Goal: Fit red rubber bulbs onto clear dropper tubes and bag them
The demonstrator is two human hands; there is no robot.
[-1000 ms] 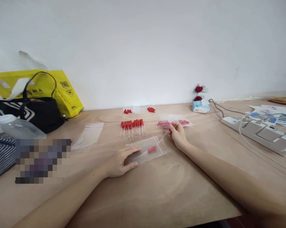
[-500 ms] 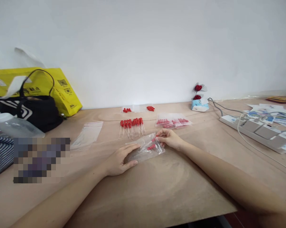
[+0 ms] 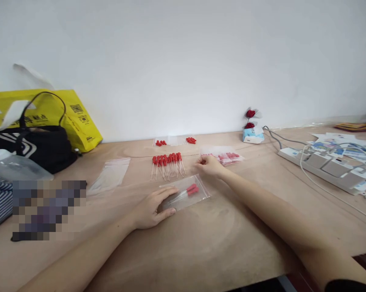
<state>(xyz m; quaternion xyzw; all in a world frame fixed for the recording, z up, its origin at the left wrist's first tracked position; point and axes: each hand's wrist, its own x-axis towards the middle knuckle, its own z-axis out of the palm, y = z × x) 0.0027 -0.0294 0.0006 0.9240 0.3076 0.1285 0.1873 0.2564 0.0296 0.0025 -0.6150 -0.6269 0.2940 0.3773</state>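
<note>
A clear zip bag [image 3: 187, 201] lies on the table with red-bulbed droppers [image 3: 192, 189] inside, their thin stems pointing left. My left hand [image 3: 154, 207] rests on the bag's left end, thumb and fingers spread apart. Beyond the bag, my right hand [image 3: 208, 165] hovers over the table with its fingers curled together; nothing shows in them. To its left is a row of droppers [image 3: 167, 159] with red bulbs and pale stems. Filled bags [image 3: 231, 158] of red-bulbed droppers lie just behind my right hand, partly hidden by it.
An empty-looking clear bag [image 3: 111, 174] lies left of the row. Loose red bulbs [image 3: 161, 143] sit on plastic near the wall. A power strip [image 3: 322, 166] with cables is on the right, beside a tissue pack [image 3: 253, 136]. At left are a yellow bag [image 3: 82, 121] and a bottle [image 3: 21, 165].
My right hand has let go of the bag's open end and moved away, slightly up. The bag now lies flatter, with the droppers inside showing plainly. My left hand has stayed on it.
</note>
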